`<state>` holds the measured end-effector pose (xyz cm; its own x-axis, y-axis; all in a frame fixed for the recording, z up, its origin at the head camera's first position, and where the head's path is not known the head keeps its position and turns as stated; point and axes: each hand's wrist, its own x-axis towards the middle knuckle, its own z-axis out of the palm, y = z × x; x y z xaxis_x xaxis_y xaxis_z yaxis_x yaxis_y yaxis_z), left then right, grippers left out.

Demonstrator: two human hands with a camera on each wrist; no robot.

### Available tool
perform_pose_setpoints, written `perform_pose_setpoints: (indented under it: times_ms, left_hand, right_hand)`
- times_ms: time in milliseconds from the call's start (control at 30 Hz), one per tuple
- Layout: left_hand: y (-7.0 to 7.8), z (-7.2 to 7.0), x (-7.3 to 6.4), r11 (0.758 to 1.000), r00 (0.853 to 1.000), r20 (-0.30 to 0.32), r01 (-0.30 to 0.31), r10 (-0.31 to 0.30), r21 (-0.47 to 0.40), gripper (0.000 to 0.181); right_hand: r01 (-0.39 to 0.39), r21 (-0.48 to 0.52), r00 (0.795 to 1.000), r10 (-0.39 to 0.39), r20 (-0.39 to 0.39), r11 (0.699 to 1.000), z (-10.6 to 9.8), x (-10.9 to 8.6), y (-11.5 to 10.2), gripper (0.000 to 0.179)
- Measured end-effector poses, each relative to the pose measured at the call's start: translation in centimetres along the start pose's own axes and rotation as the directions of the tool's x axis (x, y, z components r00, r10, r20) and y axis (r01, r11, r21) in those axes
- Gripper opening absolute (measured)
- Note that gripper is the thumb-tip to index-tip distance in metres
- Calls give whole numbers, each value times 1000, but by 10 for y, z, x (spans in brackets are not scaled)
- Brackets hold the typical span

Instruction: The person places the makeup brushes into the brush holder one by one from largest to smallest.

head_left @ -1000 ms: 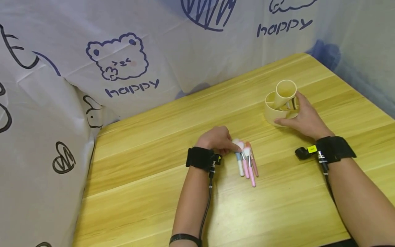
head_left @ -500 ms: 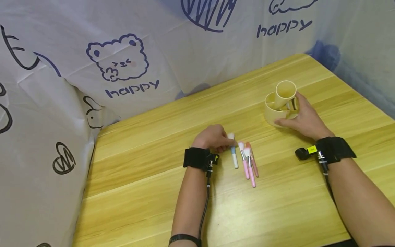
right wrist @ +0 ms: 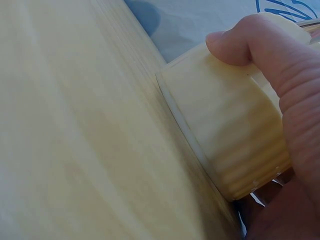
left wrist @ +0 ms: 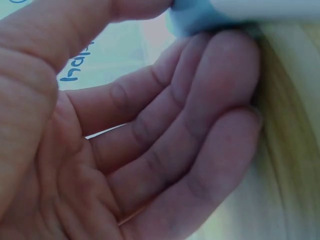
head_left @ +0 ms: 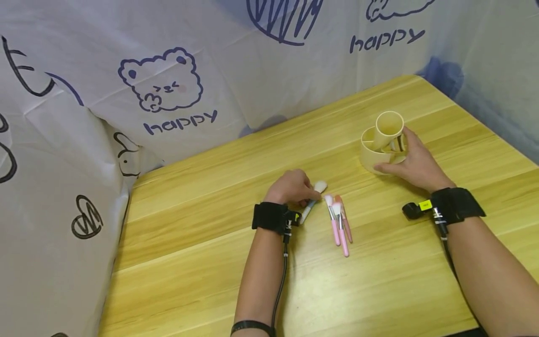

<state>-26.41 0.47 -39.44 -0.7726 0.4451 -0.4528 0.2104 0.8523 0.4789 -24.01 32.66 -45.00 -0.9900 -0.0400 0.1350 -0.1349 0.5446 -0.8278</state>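
Observation:
My left hand (head_left: 292, 188) pinches a makeup brush (head_left: 321, 186) with white bristles and a blue and white handle, between thumb and fingers, low over the table. Its handle (left wrist: 270, 9) shows blurred at the top of the left wrist view. Just right of that hand lie two pink brushes (head_left: 343, 234) and a brush with orange-brown bristles (head_left: 346, 222), side by side. My right hand (head_left: 418, 161) grips a cream round holder (head_left: 372, 157) with compartments and a taller tube. In the right wrist view the thumb presses the holder's side wall (right wrist: 225, 110).
The wood-grain table (head_left: 202, 234) reaches back to a white cloth (head_left: 261, 79) with blue drawings. Another cloth hangs along the left edge. Black straps with cameras (head_left: 414, 209) and cables sit on both wrists.
The left hand has drawn the blue and white brush left, away from the other brushes. The brush has swung so its handle points toward the wrist. The right hand stays on the holder.

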Motion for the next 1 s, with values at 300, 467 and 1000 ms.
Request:
perform_pose_setpoints:
  times_ms: [300,467,1000]
  left_hand:
    - [2,-1,-1,999,995,-94,-26,23,-28,24]
    - [6,-2,-3,996,983,-169,-82,74,-37,29]
    - [34,-1,-7,961,880,-417,-271,227,-49,11]
  right_hand:
    - [-6,3,1000,6,0,1000,0,-1,0,108]
    - [-13,-3,1000,13,-1,1000,0,-1,0,110]
    - [7,19,1000,-7,-3,1000,1,-1,-1,105]
